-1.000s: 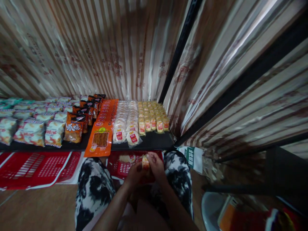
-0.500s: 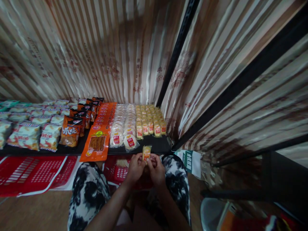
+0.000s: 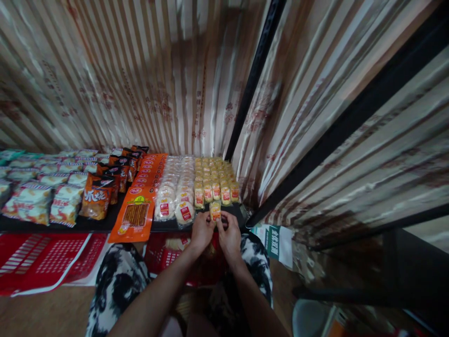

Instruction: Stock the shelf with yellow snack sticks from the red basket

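Between my left hand (image 3: 203,230) and my right hand (image 3: 228,235) is a small yellow snack packet (image 3: 215,211) with an orange-red label, pinched from both sides by closed fingers. It is held upright over the front edge of the black shelf (image 3: 168,226). Just behind it, rows of matching yellow snack packets (image 3: 216,189) stand on the shelf. To their left are rows of round white crackers in clear wrappers (image 3: 184,213). My fingertips hide the lower part of the held packet.
Farther left lie overlapping orange snack packs (image 3: 135,217), orange-and-black bags (image 3: 94,196) and white bags (image 3: 65,202). Red baskets (image 3: 42,262) sit below the shelf. A black post (image 3: 254,79) rises at the back right, before a striped curtain (image 3: 140,70). A grey stool (image 3: 308,313) stands lower right.
Both hands have moved forward and up with the yellow packet, from in front of the shelf to over its front edge, closer to the front row. The view has shifted slightly.
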Tool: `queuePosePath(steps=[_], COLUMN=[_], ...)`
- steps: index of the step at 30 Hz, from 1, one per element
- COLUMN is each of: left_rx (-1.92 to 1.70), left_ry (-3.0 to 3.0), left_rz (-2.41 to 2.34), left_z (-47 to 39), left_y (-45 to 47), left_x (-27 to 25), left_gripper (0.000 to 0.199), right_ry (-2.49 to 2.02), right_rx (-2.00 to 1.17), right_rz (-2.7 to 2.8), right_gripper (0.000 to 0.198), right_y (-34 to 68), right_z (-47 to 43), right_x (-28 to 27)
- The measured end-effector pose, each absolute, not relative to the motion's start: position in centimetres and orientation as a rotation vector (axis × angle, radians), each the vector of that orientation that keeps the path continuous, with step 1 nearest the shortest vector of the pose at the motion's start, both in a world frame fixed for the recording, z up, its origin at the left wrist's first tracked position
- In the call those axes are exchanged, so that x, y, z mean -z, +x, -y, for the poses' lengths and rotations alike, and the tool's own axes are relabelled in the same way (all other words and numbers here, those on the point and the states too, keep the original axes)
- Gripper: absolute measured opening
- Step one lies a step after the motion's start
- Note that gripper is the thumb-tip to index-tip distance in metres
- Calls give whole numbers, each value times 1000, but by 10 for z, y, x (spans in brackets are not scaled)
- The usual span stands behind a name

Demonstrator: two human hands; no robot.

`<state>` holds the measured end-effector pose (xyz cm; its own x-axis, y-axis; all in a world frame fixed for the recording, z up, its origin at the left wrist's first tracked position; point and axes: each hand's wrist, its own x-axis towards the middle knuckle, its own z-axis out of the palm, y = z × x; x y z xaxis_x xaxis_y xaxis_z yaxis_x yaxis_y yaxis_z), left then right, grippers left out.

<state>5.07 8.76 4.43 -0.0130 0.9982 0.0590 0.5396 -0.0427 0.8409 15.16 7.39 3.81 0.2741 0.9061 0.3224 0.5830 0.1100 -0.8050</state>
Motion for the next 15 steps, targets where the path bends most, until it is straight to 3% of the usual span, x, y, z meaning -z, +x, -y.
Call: queuePosePath(steps=[8,15], left_rx=[-870,-880], left_ry=[1718,1732], left_rz=[-1768,-1812], left_z=[-111,-122], left_y=[64,73], left_x=[-51,-49], left_gripper=[15,23], right_ry=[-1575,-1478], right_rx=[-362,-390], right_rz=[1479,1427], right_gripper=[31,34], right_y=[156,159], right_z=[-94,-103], right_x=[-36,-21])
